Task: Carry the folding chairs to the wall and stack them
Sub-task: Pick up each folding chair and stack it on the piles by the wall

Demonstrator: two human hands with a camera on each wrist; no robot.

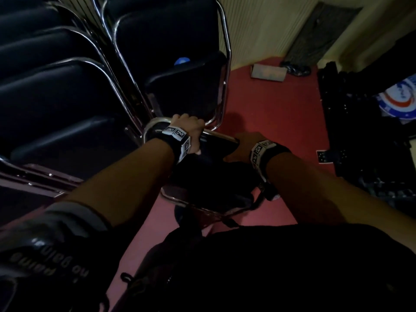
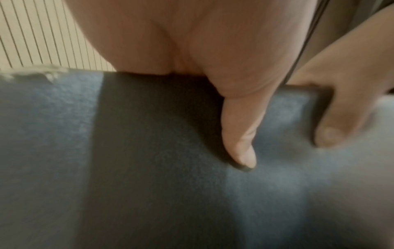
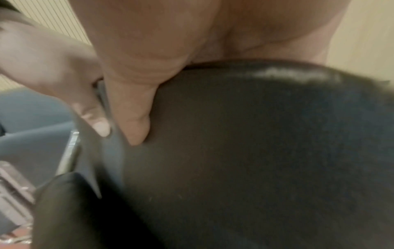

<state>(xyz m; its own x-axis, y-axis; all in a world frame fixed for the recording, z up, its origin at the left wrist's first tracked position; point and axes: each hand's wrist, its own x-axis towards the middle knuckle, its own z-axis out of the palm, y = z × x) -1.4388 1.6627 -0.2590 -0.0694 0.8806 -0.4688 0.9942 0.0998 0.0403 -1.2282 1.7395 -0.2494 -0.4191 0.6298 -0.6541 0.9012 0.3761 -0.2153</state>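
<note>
A black folding chair (image 1: 202, 167) hangs above the red floor (image 1: 270, 113), its top edge gripped by the left hand (image 1: 189, 129) and the right hand (image 1: 243, 147) (fingers curled over it), beside chairs (image 1: 56, 86) stacked near the wall (image 1: 258, 30).

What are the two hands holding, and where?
Both hold one folding chair by its top edge: left hand on the chrome frame, right hand on the black backrest.

The head view was dim and underexposed, dark toward seven o'clock; the chrome chair frame (image 1: 226, 41) caught thin glints. Its edges bowed from wide-angle distortion. Both wrist views were brighter but soft, smeared with motion blur and close-range defocus.
</note>
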